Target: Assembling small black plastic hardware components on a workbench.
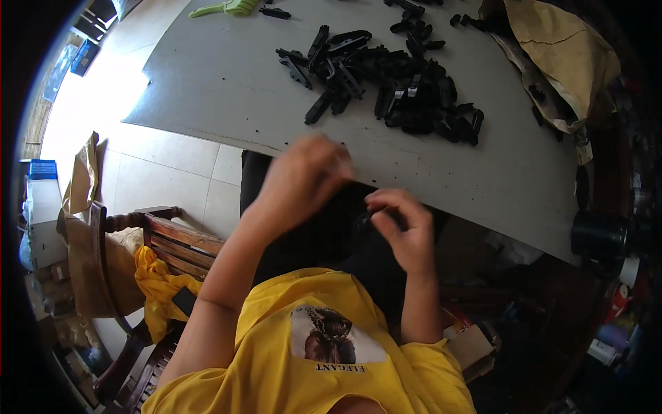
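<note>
"Head view: where are the black parts [414, 124]?"
"Heaped on the tabletop [227, 90], on the far side of both hands."
"And the hands?"
"The left hand [308, 172], blurred, curls at the near edge; I can't tell whether it grips anything. The right hand [408, 231], nearer, is loosely curled; its grip is unclear too."

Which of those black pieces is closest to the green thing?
The lone black piece just right of the green thing, lying apart from the main heap.
</note>
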Tool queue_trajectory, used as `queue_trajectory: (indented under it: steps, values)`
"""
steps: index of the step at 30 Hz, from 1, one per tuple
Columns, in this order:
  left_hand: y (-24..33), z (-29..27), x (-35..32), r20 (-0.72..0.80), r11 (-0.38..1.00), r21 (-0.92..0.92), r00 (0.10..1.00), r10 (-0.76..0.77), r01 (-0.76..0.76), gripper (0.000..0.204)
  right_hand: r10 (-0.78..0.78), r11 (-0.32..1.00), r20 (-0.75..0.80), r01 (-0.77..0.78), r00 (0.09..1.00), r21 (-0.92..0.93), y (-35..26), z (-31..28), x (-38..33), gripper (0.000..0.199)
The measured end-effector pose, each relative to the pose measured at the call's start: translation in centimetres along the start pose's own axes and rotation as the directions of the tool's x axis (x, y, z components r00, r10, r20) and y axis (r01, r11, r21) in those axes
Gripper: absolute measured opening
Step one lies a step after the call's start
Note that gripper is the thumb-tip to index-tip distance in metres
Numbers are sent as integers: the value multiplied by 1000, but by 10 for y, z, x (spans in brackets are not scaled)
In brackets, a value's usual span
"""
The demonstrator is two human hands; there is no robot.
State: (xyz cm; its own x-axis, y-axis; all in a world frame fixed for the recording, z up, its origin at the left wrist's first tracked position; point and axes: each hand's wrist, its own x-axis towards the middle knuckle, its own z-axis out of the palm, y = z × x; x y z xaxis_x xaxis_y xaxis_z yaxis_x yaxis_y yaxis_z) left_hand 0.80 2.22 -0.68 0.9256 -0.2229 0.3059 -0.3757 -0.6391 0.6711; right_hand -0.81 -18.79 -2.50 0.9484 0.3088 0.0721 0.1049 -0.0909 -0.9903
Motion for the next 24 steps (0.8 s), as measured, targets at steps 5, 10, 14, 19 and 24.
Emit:
queue_trajectory:
  steps: [5, 10, 14, 19, 24]
  values:
    - [-33, 5, 40, -310, 821, 533, 950, -36, 205, 18, -311, 873, -249, 172, 917, -456, -4, -17, 60, 12]
    - [-35, 2, 35, -281, 776, 581, 955, -94, 247, 9, -464, 369, -99, 91, 880, -925, 8, -25, 79, 19]
    - [-26, -10, 21, -300, 802, 448, 912, -280, 394, 16, -647, 306, -51, 197, 761, -931, 10, -28, 72, 18]
    - [-3, -11, -3, -124, 910, -1, 903, -412, 415, 29, -35, 989, -304, 76, 952, 124, -4, 4, 29, 9]
    - [28, 16, -13, 146, 913, -344, 973, -177, 217, 45, 36, 937, -213, 41, 976, 346, -18, 25, 16, 16]
